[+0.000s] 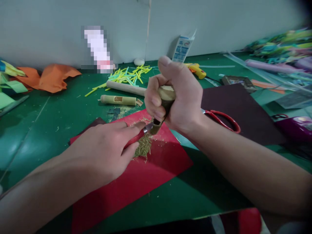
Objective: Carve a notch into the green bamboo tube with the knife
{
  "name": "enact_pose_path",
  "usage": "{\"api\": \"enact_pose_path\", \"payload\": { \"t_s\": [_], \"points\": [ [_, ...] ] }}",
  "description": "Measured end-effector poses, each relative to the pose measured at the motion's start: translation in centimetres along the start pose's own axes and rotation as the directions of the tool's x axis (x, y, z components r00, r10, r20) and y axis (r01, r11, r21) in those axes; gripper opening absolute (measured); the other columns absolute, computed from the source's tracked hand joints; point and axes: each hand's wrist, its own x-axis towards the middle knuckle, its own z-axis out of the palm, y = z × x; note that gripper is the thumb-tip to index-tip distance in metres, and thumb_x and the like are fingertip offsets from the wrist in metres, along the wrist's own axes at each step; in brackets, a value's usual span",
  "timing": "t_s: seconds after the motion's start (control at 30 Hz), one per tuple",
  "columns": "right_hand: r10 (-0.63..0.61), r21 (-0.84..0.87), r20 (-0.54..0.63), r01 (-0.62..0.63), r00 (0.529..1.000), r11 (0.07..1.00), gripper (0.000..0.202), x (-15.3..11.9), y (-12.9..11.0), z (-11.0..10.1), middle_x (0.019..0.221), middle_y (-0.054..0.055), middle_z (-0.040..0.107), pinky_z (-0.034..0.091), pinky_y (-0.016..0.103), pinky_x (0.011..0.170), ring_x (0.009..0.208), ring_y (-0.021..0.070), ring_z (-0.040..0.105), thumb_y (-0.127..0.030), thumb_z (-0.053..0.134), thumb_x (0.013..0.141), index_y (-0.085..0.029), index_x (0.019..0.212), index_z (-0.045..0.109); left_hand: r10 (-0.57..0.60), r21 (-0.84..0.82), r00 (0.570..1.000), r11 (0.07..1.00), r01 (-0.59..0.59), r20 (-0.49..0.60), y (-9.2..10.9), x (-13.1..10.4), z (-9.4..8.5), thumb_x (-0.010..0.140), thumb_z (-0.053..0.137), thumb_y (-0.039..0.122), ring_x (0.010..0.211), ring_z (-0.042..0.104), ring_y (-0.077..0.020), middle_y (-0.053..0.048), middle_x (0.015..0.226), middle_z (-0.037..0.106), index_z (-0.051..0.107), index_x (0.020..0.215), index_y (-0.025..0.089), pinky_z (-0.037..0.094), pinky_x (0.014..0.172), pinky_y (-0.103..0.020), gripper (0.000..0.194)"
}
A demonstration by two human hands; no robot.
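Observation:
My left hand [107,146] is closed round the red handle of a carving knife [138,136], its metal end pointing up and right. The blade's tip meets the open lower end of a short bamboo tube [168,94]; whether it is inside cannot be made out. My right hand [182,94] wraps this tube in a fist, holding it tilted, with a pale end face showing between thumb and fingers. Beneath both hands lies a red sheet [156,182], carrying a small heap of greenish bamboo shavings [143,147].
Behind the hands lie a notched bamboo piece [119,100], a wooden rod [125,87] and yellow-green strips [129,74]. Red-handled scissors [226,122] rest on a dark sheet [234,100] at right. Orange paper [52,78] is at left, a yellow glue gun [198,71] at back.

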Motion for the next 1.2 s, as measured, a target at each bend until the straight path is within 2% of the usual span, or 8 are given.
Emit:
{"api": "enact_pose_path", "payload": {
  "t_s": [0.17, 0.37, 0.53, 0.63, 0.73, 0.97, 1.07, 1.2],
  "points": [
    [0.032, -0.019, -0.057, -0.033, 0.998, 0.999, 0.063, 0.1, 0.1, 0.2, 0.035, -0.001, 0.029, 0.028, 0.031, 0.038, 0.033, 0.0126, 0.028, -0.073, 0.034, 0.085, -0.024, 0.045, 0.041, 0.01, -0.117, 1.0, 0.993, -0.007, 0.027, 0.4, 0.5, 0.3, 0.09, 0.049, 0.029, 0.09, 0.065, -0.0213, -0.001, 0.104, 0.071, 0.065, 0.113, 0.029, 0.049, 0.078, -0.033, 0.028],
    [-0.049, 0.139, -0.082, 0.06, 0.995, 0.989, 0.065, 0.2, 0.3, 0.6, 0.032, -0.002, 0.029, 0.022, 0.031, 0.035, 0.028, 0.0115, 0.026, -0.069, 0.042, 0.085, -0.023, 0.039, 0.039, -0.033, -0.226, 0.999, 0.973, 0.036, 0.016, 0.8, 0.6, 0.9, 0.09, 0.05, 0.027, 0.103, 0.066, -0.0217, -0.003, 0.112, 0.071, 0.06, 0.126, 0.025, 0.049, 0.093, -0.034, 0.038],
    [0.008, 0.08, -0.059, -0.003, 0.998, 0.997, 0.056, 0.2, 0.2, 0.3, 0.033, 0.0, 0.032, 0.025, 0.031, 0.033, 0.029, 0.0126, 0.03, -0.058, 0.042, 0.085, -0.026, 0.04, 0.044, -0.034, -0.324, 0.999, 0.945, 0.034, 0.005, 0.9, 0.8, 1.1, 0.089, 0.05, 0.027, 0.109, 0.064, -0.0224, -0.001, 0.123, 0.068, 0.064, 0.122, 0.027, 0.05, 0.096, -0.036, 0.035],
    [-0.054, 0.12, -0.057, 0.061, 0.997, 0.991, 0.053, 0.2, 0.4, 0.3, 0.033, 0.0, 0.032, 0.024, 0.032, 0.033, 0.029, 0.0127, 0.03, -0.049, 0.043, 0.086, -0.025, 0.039, 0.043, -0.056, -0.301, 0.998, 0.952, 0.063, 0.034, 1.3, 0.9, 1.2, 0.088, 0.051, 0.026, 0.102, 0.066, -0.0226, -0.003, 0.118, 0.069, 0.063, 0.122, 0.027, 0.053, 0.09, -0.036, 0.036],
    [-0.112, 0.135, -0.073, 0.121, 0.991, 0.983, 0.058, 0.1, 0.6, 0.4, 0.034, 0.0, 0.031, 0.023, 0.033, 0.035, 0.03, 0.0133, 0.027, -0.055, 0.04, 0.09, -0.025, 0.04, 0.042, -0.07, -0.23, 0.997, 0.97, 0.075, 0.029, 1.7, 0.8, 1.2, 0.089, 0.05, 0.027, 0.095, 0.066, -0.0237, -0.006, 0.108, 0.071, 0.06, 0.126, 0.024, 0.053, 0.083, -0.037, 0.038],
    [-0.001, 0.0, -0.052, 0.001, 0.999, 1.0, 0.068, 0.1, 0.3, 0.3, 0.035, 0.0, 0.031, 0.026, 0.031, 0.039, 0.033, 0.0134, 0.029, -0.078, 0.029, 0.084, -0.024, 0.043, 0.041, -0.056, -0.083, 0.998, 0.995, 0.058, 0.02, 1.3, 0.5, 0.3, 0.093, 0.047, 0.035, 0.092, 0.065, -0.0236, -0.005, 0.105, 0.07, 0.059, 0.125, 0.027, 0.05, 0.081, -0.037, 0.036],
    [0.008, -0.003, -0.048, -0.008, 0.999, 1.0, 0.069, 0.1, 0.3, 0.2, 0.035, 0.0, 0.031, 0.029, 0.032, 0.04, 0.034, 0.0137, 0.03, -0.08, 0.028, 0.082, -0.025, 0.044, 0.041, -0.07, -0.016, 0.997, 0.997, 0.07, -0.012, 1.1, 0.3, -0.2, 0.093, 0.045, 0.041, 0.088, 0.065, -0.0255, -0.005, 0.102, 0.071, 0.064, 0.115, 0.026, 0.05, 0.078, -0.039, 0.033],
    [0.008, 0.021, -0.045, -0.007, 0.999, 1.0, 0.067, 0.1, 0.4, 0.1, 0.036, 0.0, 0.033, 0.031, 0.031, 0.041, 0.035, 0.0135, 0.032, -0.075, 0.029, 0.086, -0.024, 0.044, 0.042, -0.131, -0.088, 0.991, 0.987, 0.133, 0.029, 0.8, -0.2, -1.2, 0.094, 0.043, 0.042, 0.082, 0.067, -0.0214, -0.003, 0.1, 0.073, 0.065, 0.116, 0.029, 0.051, 0.071, -0.032, 0.033]
  ]
}}
